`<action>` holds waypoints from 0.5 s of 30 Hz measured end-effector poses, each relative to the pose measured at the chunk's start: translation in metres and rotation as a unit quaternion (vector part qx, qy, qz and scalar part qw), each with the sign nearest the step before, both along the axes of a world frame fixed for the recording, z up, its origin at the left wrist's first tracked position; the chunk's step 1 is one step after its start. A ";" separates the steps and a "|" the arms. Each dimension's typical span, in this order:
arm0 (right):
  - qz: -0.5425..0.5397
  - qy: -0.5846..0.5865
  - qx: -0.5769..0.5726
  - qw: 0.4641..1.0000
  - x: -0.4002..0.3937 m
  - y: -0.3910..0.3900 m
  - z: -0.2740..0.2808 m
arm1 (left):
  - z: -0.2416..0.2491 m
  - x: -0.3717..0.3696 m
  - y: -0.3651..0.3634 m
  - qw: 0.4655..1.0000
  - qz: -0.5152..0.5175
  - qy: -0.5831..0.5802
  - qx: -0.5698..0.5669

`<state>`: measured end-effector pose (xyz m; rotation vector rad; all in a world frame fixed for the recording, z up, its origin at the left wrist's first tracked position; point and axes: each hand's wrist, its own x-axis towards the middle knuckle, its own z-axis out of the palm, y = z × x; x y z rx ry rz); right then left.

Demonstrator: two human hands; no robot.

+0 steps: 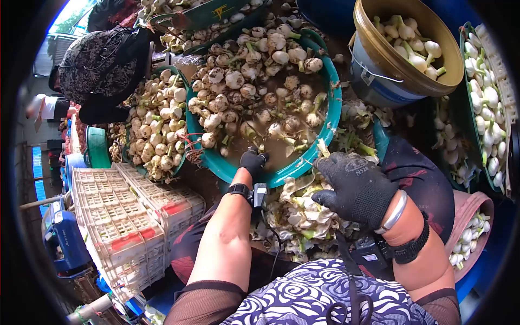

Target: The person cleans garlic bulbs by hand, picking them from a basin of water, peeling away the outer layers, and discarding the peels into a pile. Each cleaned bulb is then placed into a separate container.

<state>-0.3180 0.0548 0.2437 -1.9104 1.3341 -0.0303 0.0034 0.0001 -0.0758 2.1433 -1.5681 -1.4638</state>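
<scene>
A round green basin (337, 108) holds muddy water and a heap of dirt-covered bulbs (234, 80). Inside its near rim is my left hand (253, 161) in a black glove, low over the brown water beside a bulb; whether its fingers hold anything is unclear. My right hand (355, 187), also gloved in black, hangs over a pile of peeled skins and leaves (303, 214), right of the basin's near edge. Its fingers are curled, and a pale stem end (323, 148) shows at their tips.
A bucket (374, 89) of cleaned bulbs stands at the upper right. Long trays of white bulbs (490, 114) line the right edge. Stacked plastic crates (122, 216) stand at the left. Another person (103, 65) in patterned headwear bends at the upper left, near a basket of bulbs (160, 127).
</scene>
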 end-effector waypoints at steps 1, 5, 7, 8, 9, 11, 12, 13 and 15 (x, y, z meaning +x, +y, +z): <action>0.002 -0.002 -0.001 1.000 0.002 -0.002 0.000 | 0.020 -0.006 0.002 1.000 0.002 -0.002 -0.001; -0.017 -0.036 -0.016 0.999 0.009 -0.001 -0.012 | 0.123 -0.025 0.014 0.933 -0.260 -0.013 -0.247; -0.046 -0.075 -0.058 0.994 0.018 0.004 -0.031 | 0.177 -0.058 0.025 0.952 0.062 0.292 -0.068; -0.081 -0.128 -0.102 0.983 0.026 0.005 -0.044 | 0.201 -0.070 0.031 0.954 -0.046 0.234 -0.182; -0.114 -0.180 -0.147 0.966 0.033 0.005 -0.056 | 0.219 -0.078 0.039 0.929 -0.153 0.168 -0.292; -0.185 -0.350 0.045 0.917 0.041 0.001 -0.059 | 0.235 -0.089 0.048 0.846 0.069 0.524 -0.063; -0.205 -0.378 0.069 0.900 0.042 0.001 -0.051 | 0.240 -0.092 0.047 0.929 -0.055 0.321 -0.175; -0.224 -0.404 0.095 0.882 0.043 0.003 -0.044 | 0.247 -0.094 0.050 0.929 -0.055 0.319 -0.177; -0.187 -0.367 -0.034 0.911 0.041 0.005 -0.037 | 0.271 -0.103 0.054 0.873 0.115 0.466 -0.083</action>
